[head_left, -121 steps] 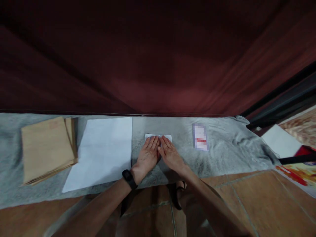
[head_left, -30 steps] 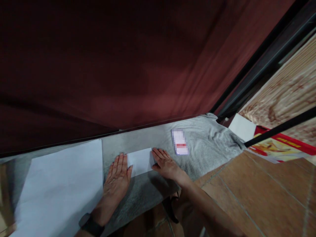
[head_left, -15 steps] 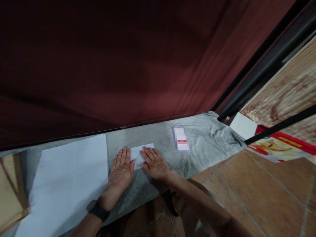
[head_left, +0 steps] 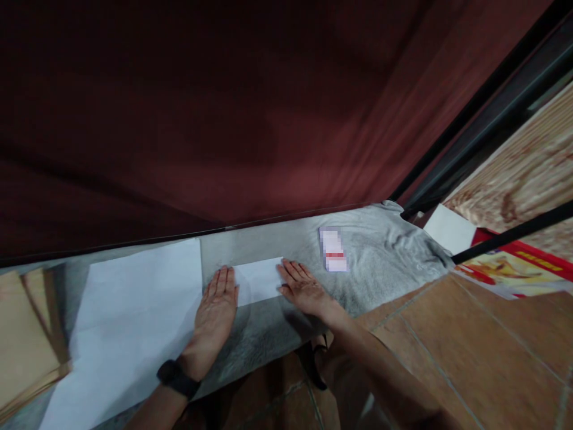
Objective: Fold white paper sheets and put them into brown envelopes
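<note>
A small white piece of paper (head_left: 258,280) lies flat on the grey cloth (head_left: 250,242) between my two hands. My left hand (head_left: 218,307) rests open on its left end, fingers straight and side by side, and wears a black watch at the wrist. At the paper's right end, my right hand (head_left: 304,288) lies open with its fingertips at the edge. Left of my left hand, large white sheets of paper (head_left: 138,322) are spread on the same cloth. A pixelated whitish packet-like item with a red band (head_left: 333,249) lies beyond my right hand.
Brown paper or card pieces (head_left: 27,340) sit at the far left. A dark red curtain-like cloth (head_left: 224,119) rises behind the surface. Black metal bars (head_left: 514,236) cross at right, near a red and yellow box (head_left: 519,266) on the tiled floor (head_left: 434,340).
My right hand has slid to the right across the small paper to its right end, uncovering more of it. My left hand stays at the left end. The view has shifted slightly.
</note>
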A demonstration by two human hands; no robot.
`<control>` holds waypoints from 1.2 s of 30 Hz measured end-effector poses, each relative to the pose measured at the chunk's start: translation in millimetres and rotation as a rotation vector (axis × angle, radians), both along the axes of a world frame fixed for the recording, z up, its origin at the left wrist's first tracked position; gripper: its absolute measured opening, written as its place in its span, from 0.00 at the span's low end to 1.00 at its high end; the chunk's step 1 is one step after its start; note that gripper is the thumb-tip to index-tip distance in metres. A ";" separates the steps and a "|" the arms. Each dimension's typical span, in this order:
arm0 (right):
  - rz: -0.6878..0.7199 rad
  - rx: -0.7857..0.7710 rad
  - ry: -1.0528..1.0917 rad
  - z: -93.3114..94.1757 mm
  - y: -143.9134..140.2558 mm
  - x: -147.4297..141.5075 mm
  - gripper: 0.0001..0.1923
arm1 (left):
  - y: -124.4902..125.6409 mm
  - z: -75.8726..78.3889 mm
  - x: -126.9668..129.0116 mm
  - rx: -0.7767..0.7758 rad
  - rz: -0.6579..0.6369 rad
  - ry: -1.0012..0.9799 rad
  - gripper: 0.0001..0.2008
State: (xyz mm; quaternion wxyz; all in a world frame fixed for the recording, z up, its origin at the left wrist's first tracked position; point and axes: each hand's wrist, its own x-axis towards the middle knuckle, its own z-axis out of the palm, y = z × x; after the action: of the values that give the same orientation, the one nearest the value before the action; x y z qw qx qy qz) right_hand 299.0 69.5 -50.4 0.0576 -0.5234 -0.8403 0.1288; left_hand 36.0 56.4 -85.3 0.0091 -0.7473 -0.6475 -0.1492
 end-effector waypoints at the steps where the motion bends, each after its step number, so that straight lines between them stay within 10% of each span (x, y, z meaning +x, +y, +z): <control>1: -0.004 -0.004 0.002 -0.1 0.3 2.4 0.32 | -1.3 4.5 -0.9 -0.006 0.004 0.017 0.28; 10: -0.048 -0.007 0.108 7.8 7.8 1.8 0.31 | -19.1 27.3 33.6 0.056 -0.351 -0.028 0.25; 26: -0.454 -0.248 0.682 10.4 34.7 -17.4 0.13 | -17.8 42.9 57.8 -0.084 -0.283 0.084 0.29; 30: -0.571 -0.428 1.183 20.5 38.6 -16.8 0.18 | -1.8 66.9 50.0 -0.076 -0.101 -0.327 0.21; 36: -0.551 -0.679 1.491 32.5 23.2 -32.0 0.22 | 15.8 81.7 61.9 -0.039 0.164 -1.532 0.21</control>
State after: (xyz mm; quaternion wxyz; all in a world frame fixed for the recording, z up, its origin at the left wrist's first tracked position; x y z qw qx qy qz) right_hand 267.0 92.7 -17.8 0.4637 -0.4762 -0.3422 0.6642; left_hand 97.9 72.2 -3.7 -0.4439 -0.3849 -0.5288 -0.6126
